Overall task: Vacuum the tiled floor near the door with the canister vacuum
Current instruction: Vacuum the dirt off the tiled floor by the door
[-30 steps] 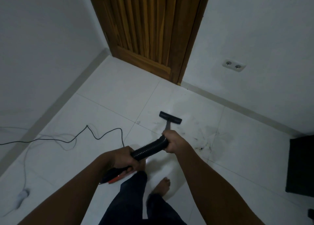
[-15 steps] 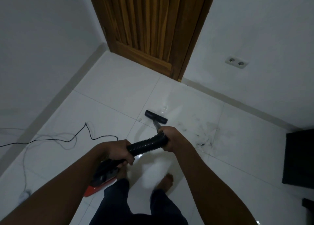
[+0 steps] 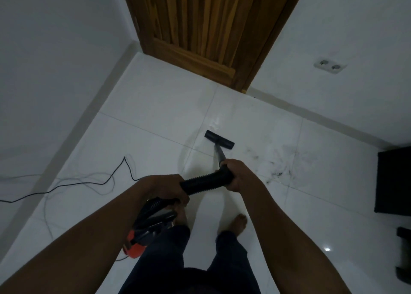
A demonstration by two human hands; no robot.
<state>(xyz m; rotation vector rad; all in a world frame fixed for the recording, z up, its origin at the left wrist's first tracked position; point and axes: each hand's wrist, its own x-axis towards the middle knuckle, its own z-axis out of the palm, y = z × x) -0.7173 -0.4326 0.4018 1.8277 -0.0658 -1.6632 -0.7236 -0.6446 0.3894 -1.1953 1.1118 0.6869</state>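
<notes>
A black ribbed hose point(image 3: 206, 182) runs between my two hands. My right hand point(image 3: 239, 175) grips its bent end where the thin wand point(image 3: 219, 152) starts. The wand slopes down to a flat black floor nozzle point(image 3: 219, 139) lying on the white tiled floor point(image 3: 155, 120) in front of the wooden door point(image 3: 200, 27). My left hand point(image 3: 164, 188) holds the hose's other end above the red-and-black canister vacuum point(image 3: 149, 229), which hangs beside my left leg. Dark hair and dirt point(image 3: 280, 169) lie scattered on the tiles right of the nozzle.
A thin black power cord point(image 3: 93, 182) snakes over the tiles to the left. A wall socket point(image 3: 330, 65) sits low on the right wall. Dark furniture point(image 3: 393, 180) stands at the right edge. My bare foot point(image 3: 239, 223) is on the tiles below my hands.
The nozzle slid left across the tile, then forward a little toward the door. The canister has come up into fuller view under my left hand.
</notes>
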